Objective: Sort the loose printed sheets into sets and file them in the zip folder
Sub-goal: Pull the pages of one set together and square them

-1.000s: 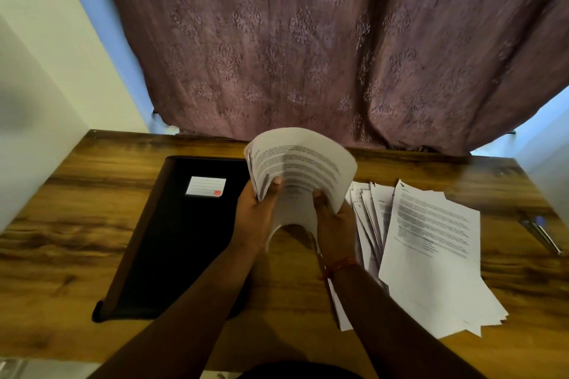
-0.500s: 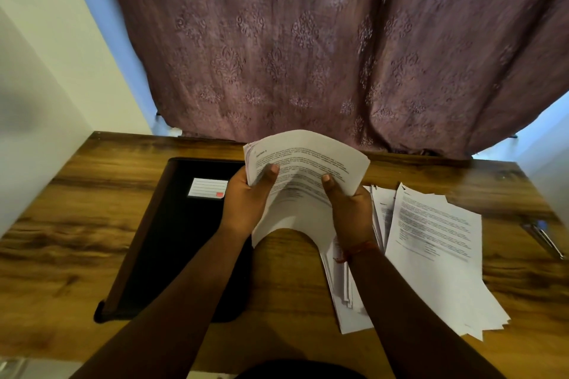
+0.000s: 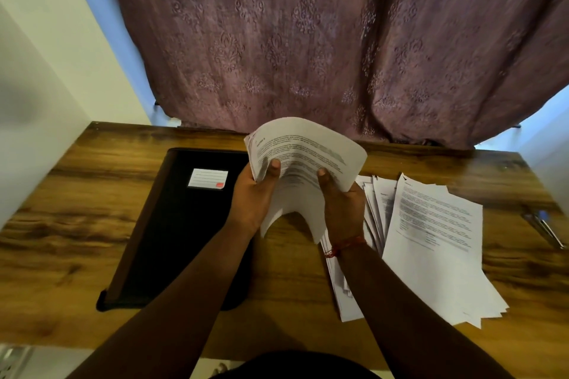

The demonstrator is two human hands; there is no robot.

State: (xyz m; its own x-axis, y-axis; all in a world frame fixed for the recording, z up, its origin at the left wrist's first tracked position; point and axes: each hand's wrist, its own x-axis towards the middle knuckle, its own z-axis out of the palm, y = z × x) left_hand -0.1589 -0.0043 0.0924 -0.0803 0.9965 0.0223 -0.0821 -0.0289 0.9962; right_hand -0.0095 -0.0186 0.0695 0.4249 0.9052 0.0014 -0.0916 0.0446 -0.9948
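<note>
The wooden table (image 3: 77, 224) carries everything. At about nine o'clock from the hands lies the black zip folder (image 3: 178, 240), flat and closed, its long axis running from near edge to far edge, a white label (image 3: 207, 178) near its far end. At three o'clock the loose printed sheets (image 3: 431, 246) lie fanned in overlapping piles, long sides running roughly toward the curtain (image 3: 308, 40). Between them, raised above the table, a bowed stack of sheets (image 3: 308, 160) arches upward, print facing the person. The left hand (image 3: 252, 197) grips its left edge, thumb on top; the right hand (image 3: 341, 206) grips its right side likewise.
</note>
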